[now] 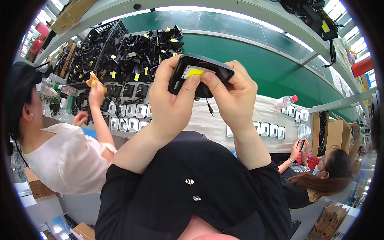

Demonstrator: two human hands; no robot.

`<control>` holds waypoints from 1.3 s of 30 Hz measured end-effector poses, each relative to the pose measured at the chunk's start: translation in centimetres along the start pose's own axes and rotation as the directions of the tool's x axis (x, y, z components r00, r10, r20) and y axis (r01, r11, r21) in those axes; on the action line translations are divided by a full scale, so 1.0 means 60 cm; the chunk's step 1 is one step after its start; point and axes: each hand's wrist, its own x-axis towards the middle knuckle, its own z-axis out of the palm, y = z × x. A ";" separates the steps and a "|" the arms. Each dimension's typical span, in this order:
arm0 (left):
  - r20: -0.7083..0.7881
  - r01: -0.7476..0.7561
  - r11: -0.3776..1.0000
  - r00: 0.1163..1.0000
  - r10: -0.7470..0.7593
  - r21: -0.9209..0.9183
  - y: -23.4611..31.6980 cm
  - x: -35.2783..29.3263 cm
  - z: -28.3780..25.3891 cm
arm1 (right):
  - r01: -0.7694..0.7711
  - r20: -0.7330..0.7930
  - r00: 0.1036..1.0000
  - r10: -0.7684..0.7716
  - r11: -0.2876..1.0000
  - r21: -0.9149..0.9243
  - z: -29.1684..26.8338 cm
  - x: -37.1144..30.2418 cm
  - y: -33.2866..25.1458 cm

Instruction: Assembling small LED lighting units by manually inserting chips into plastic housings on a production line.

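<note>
Both my hands hold up a black LED lamp housing (204,62) in front of my chest, tilted with its open face toward me. My left hand (170,94) wraps its left end, and my right hand (236,94) wraps the right end. Inside the housing lies a white LED plate with a yellow patch (195,72); both thumbs press on its lower edge. A thin black cable (209,107) with a plug hangs below. The fingers behind the housing are mostly hidden.
A covered table (200,124) carries rows of silver-white frames (130,125) and a red-capped bottle (286,102). Black lamp parts (140,52) pile up at the far left. Co-workers sit on both sides: one (66,154) lifts a yellowish glove or cloth, another (316,176) holds a phone-like thing.
</note>
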 end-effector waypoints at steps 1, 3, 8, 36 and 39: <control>0.032 0.092 0.994 0.995 -0.090 -0.061 -0.002 0.000 -0.003 | -0.046 0.021 0.999 0.046 0.999 -0.012 0.000 0.001 0.003; 0.060 0.185 0.976 0.982 -0.179 -0.115 0.002 -0.003 -0.007 | -0.077 0.111 0.991 0.077 0.997 -0.006 -0.009 0.007 0.003; 0.062 0.259 0.894 0.965 -0.254 -0.366 0.008 -0.010 -0.006 | -0.170 0.171 0.975 0.143 0.973 0.155 0.004 0.003 0.012; 0.294 -0.065 0.996 0.955 0.044 0.062 0.007 0.014 -0.069 | -0.290 0.323 0.925 0.201 0.923 0.255 0.028 -0.007 -0.029; 0.298 0.038 0.979 0.954 0.024 -0.202 0.013 0.007 -0.062 | -0.242 0.328 0.934 0.142 0.926 0.289 0.031 -0.012 -0.034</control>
